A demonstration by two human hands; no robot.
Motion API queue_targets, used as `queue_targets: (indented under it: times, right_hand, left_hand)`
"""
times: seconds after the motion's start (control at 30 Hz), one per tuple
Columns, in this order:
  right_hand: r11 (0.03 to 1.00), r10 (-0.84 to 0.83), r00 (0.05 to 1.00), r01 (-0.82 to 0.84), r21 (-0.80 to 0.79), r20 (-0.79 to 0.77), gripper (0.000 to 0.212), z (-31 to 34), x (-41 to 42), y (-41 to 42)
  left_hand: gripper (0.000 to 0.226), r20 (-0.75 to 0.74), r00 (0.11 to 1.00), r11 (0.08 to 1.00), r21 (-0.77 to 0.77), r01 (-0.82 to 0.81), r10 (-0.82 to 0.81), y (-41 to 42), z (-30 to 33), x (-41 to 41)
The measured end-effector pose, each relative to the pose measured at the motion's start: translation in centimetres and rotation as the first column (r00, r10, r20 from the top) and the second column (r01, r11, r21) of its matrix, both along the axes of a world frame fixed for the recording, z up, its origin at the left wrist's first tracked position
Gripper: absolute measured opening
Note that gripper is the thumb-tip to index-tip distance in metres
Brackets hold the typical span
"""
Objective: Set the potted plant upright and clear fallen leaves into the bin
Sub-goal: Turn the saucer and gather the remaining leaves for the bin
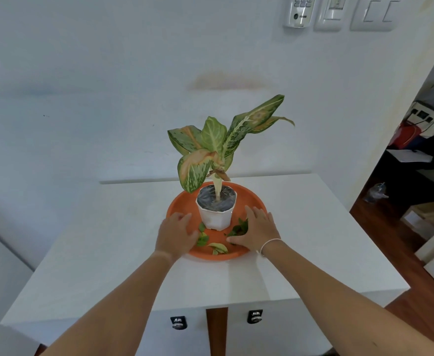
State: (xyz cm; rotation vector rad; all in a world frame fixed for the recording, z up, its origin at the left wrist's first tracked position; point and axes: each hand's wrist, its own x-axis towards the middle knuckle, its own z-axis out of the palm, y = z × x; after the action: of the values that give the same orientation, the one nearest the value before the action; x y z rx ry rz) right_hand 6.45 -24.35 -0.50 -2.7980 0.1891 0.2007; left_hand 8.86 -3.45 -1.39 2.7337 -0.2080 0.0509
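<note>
A white pot (217, 213) with a green and orange leafed plant (214, 142) stands upright on a round orange tray (252, 196) on a white table (108, 253). Several fallen green leaves (219, 247) lie on the tray in front of the pot. My left hand (176, 233) rests flat on the tray's left front edge, fingers apart, holding nothing. My right hand (258, 231) lies over the tray's right front part, its fingers on a cluster of dark green leaves (239, 228); whether it grips them I cannot tell. No bin is in view.
The table stands against a white wall (108, 86) with switches (372, 12) and a handset (300, 11) up high. Two dark drawer locks (178, 322) sit below the table's front edge. At right an open doorway (421, 155) shows wooden floor, boxes and bags.
</note>
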Motion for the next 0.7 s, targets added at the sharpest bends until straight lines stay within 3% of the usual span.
queue_targets:
  times: [0.07,0.13,0.3,0.4,0.7]
  right_hand:
    - [0.997,0.038,0.997,-0.042,-0.069,-0.068,0.111,-0.2,0.7,0.1]
    - [0.992,0.048,0.992,-0.061,-0.108,-0.120,0.110,-0.2,1.1,0.0]
    - [0.982,0.093,0.983,-0.116,-0.146,-0.157,0.093,0.0,1.5,0.3]
    - [0.982,0.104,0.981,-0.127,-0.139,-0.161,0.081,0.4,1.1,0.4]
    - [0.977,0.202,0.978,-0.197,0.077,-0.062,0.039,0.7,-0.4,1.2]
  left_hand:
    - [0.056,-0.034,0.991,0.980,0.149,0.133,-0.130,-0.6,0.0,0.2]
    - [0.057,-0.086,0.978,0.959,0.198,0.202,-0.188,-1.2,0.0,0.4]
    - [0.069,-0.268,0.945,0.912,0.308,0.270,-0.190,-1.9,-0.1,0.7]
    - [0.063,-0.264,0.942,0.887,0.354,0.296,-0.209,-1.9,-0.1,0.4]
    - [0.046,-0.113,0.962,0.953,0.146,0.264,-0.249,-1.7,-0.4,-0.5]
